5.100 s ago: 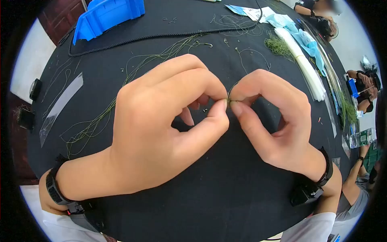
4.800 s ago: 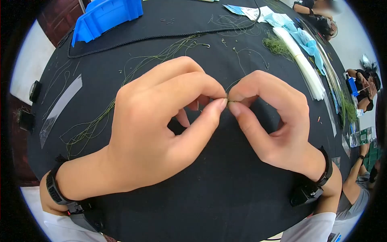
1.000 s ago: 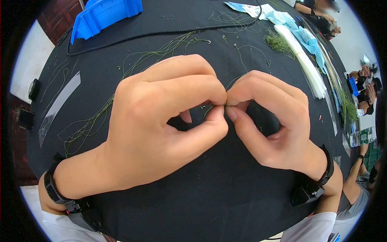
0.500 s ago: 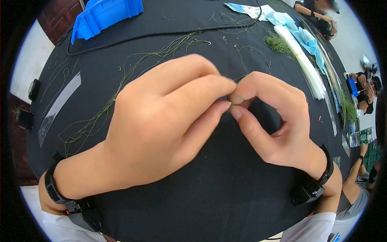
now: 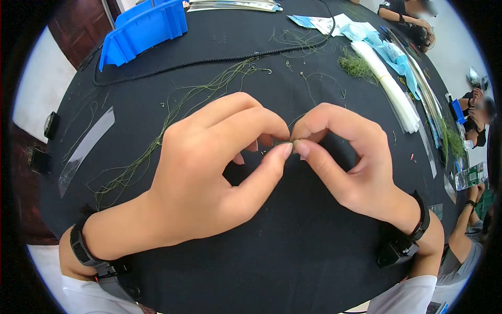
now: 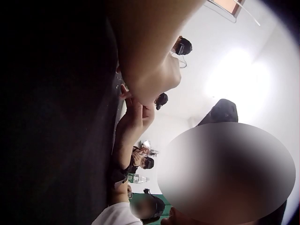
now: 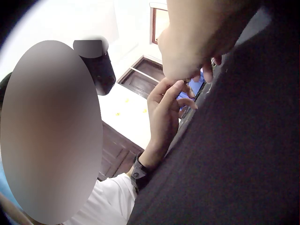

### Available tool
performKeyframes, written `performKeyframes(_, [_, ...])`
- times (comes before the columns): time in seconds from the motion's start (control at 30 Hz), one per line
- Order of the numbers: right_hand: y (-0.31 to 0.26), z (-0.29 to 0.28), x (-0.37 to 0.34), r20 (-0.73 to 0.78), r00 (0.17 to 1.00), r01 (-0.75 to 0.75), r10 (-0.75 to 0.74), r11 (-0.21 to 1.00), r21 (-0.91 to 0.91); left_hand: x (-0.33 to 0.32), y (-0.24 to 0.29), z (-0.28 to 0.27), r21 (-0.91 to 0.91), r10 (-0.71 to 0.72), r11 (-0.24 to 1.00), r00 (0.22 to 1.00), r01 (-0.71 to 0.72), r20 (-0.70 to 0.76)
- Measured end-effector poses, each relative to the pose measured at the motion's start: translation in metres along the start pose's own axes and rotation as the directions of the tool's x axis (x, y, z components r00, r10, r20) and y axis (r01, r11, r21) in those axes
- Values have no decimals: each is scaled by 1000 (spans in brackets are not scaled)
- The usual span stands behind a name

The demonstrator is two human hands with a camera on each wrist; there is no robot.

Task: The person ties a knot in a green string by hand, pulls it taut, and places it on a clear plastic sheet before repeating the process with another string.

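My left hand (image 5: 209, 162) and right hand (image 5: 355, 157) meet fingertip to fingertip above the black-covered table. Each pinches thin green fishing line between thumb and forefinger. Only a speck of it shows at the tips; whether it has a knot there, I cannot tell. From behind the right forefinger, fishing line (image 5: 309, 94) runs back toward a small fish hook (image 5: 343, 94). In the left wrist view, the left hand (image 6: 150, 79) covers most of the work. The right wrist view shows the left thumb and forefinger pressed together beside the right hand (image 7: 201, 47).
Green line strands (image 5: 157, 141) trail behind my left hand. Farther back lie a black cord (image 5: 193, 64), a blue bin (image 5: 146, 34) and loose line (image 5: 303, 39). White tubes (image 5: 389, 86) and a green line tangle (image 5: 356, 66) are at right. Other people sit beyond.
The left fingertips reached over the right ones half a second ago and have since drawn back left. The head view has tilted up, showing a stack of cards at the back.
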State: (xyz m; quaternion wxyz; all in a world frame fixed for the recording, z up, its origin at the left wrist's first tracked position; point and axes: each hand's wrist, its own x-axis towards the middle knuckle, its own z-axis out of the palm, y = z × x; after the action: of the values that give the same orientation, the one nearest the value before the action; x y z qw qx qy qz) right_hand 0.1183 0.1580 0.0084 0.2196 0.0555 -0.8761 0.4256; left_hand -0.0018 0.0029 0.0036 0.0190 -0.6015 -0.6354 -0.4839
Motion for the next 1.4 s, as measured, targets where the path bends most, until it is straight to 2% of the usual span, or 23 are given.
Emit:
performKeyframes(0.2, [2,-1,0,-6,1000,9,-9,1000,-14,-1,-2,-1,2,7,1000,1000,-7,13])
performKeyframes(0.4, [-1,1,0,-40,999,11,-12,999,-37,-3,3,-1,-156,-238,960,971,234,-8])
performKeyframes(0.47, [4,6,1,-92,994,57,-60,998,-25,-3,3,0,-145,-206,968,978,204,-1])
performKeyframes(0.57, [5,2,1,-65,993,95,-102,990,-101,-3,4,0,-129,-204,971,979,203,9])
performKeyframes(0.67, [5,2,2,-77,994,79,-83,995,-57,-3,3,0,-133,-212,968,977,211,10])
performKeyframes(0.87, [-1,-1,1,-1,1000,9,-9,1000,-22,-3,3,0,-148,-219,965,976,218,4])
performKeyframes(0.97, [4,2,2,-45,998,45,-46,999,-16,-3,3,0,-160,-238,958,971,236,3])
performKeyframes(1.1, [3,1,2,-36,999,34,-34,999,-18,-3,5,1,-197,-306,932,952,304,22])
performKeyframes(1.4, [2,3,2,-56,998,12,-12,1000,10,-3,4,1,-234,-350,907,936,349,39])
